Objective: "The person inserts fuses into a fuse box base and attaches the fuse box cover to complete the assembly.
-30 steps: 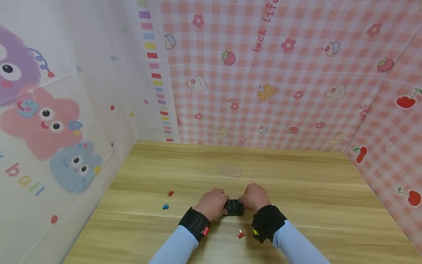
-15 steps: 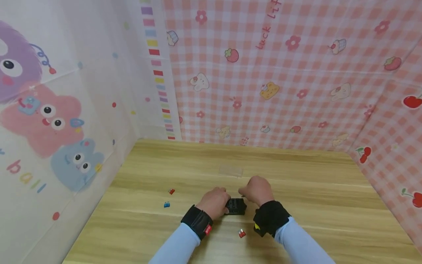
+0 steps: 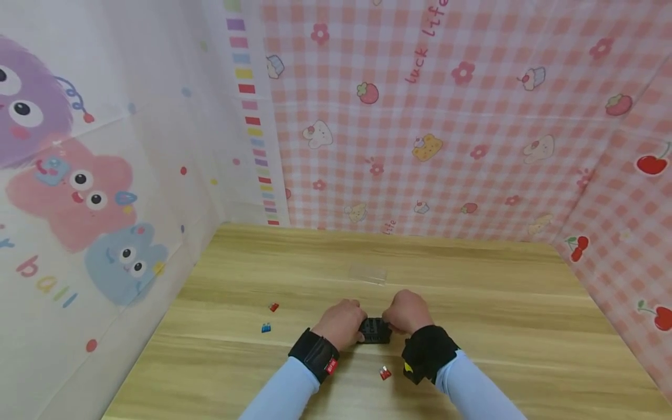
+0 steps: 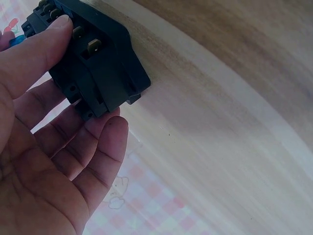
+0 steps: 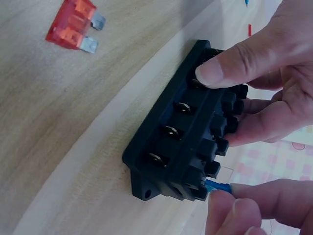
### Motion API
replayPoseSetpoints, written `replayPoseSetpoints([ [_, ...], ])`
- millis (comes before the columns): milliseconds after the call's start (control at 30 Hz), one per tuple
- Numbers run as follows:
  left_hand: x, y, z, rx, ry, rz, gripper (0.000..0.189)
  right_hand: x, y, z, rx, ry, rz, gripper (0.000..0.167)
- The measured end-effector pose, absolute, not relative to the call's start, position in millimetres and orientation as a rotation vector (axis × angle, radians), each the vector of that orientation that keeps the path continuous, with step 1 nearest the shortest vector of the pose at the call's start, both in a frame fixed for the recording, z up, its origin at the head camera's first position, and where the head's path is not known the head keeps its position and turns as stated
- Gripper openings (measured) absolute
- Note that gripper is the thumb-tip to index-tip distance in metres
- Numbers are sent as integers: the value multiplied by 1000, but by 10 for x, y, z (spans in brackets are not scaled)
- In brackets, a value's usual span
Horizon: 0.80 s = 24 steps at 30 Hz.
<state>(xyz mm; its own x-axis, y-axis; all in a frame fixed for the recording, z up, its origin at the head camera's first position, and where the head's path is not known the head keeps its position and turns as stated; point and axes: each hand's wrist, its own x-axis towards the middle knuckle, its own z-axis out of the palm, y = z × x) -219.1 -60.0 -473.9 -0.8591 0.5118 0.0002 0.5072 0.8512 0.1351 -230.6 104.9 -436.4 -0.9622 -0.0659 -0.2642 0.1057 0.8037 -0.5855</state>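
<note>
Right grip [image 3: 408, 312] pinched a small blue fuse [image 5: 218, 186] between thumb and fingers, against the right end of a black fuse block [image 5: 193, 122]; how deep it sat could not be told. Left grip [image 3: 340, 325] held the block's left part, thumb over the row of metal tabs on the near side, fingers on the far side. Block lay between both hands, at or just above the tabletop [image 3: 499, 291].

Technique, in my judgement: blue fuse wanted a straight, square push with even pressure; rocking it risked bending a blade. Left grip needed to brace the block firmly against that push, with its thumb clear of the tabs. A check that both blades lined up with their slot seemed worthwhile before adding force.

Writing: "luck life" ran up the far pink checked cloth [image 3: 388, 116]; "life" showed again low down. Left white cloth [image 3: 168, 105] read "ball". Red tag [image 3: 331, 366] on the left wristband [image 3: 313, 353] carried pale lettering, too small to read. No brand was legible on the block, nor any rating on the near red fuse [image 5: 71, 23].
</note>
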Motion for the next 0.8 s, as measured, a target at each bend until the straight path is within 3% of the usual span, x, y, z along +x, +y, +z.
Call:
replayPoseSetpoints([
  [800,-2184,-594,-4710,812,2988,172,26,-2304,1032,-4389,17,2738,-861,19],
])
